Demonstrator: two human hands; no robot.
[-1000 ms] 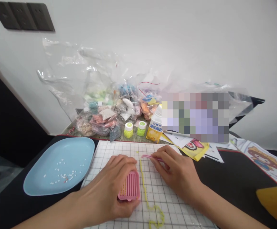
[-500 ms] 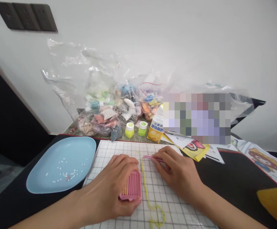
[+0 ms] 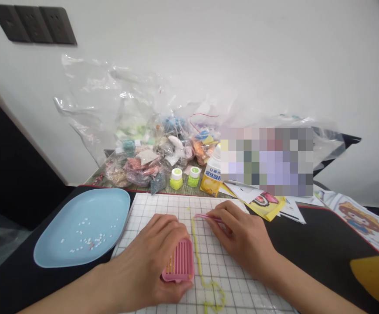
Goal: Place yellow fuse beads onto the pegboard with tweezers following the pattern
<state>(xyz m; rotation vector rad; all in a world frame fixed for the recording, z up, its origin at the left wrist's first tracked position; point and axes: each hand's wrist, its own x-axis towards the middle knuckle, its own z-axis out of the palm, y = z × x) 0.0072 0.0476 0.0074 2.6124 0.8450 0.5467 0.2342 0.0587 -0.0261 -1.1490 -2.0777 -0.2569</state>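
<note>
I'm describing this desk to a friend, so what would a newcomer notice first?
Probably the pink tray in the left hand, beside a thin yellow line on the white grid board. The right hand holds a pink tool near the line's far end. Off to the left, a blue plate carries scattered white bits.

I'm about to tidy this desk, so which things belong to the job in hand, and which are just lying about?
Seemingly in use:
pink ridged tray, in the left hand
thin pink tool, in the right hand
yellow-green line
gridded board beneath

Apparently lying about:
blue plate with white bits
two lidded jars, possibly supplies
carton
bagged bits
papers
</note>
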